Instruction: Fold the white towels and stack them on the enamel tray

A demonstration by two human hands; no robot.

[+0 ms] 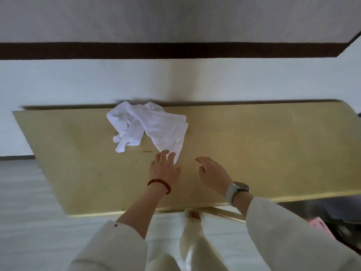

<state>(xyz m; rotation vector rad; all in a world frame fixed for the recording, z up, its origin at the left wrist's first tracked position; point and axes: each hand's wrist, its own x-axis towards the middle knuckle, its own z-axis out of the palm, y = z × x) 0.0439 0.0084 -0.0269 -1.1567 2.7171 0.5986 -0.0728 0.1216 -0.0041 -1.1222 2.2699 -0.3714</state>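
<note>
Yellowish counter (254,145) carries crumpled white towels (150,126) at its far edge, their count blurred. Left hand (164,169) rests relaxed fingers on the towels' near corner, perhaps pinching it; right hand (213,173) hovers beside, released.

No readable text anywhere — no labels, brands, numbers, signs.
</note>
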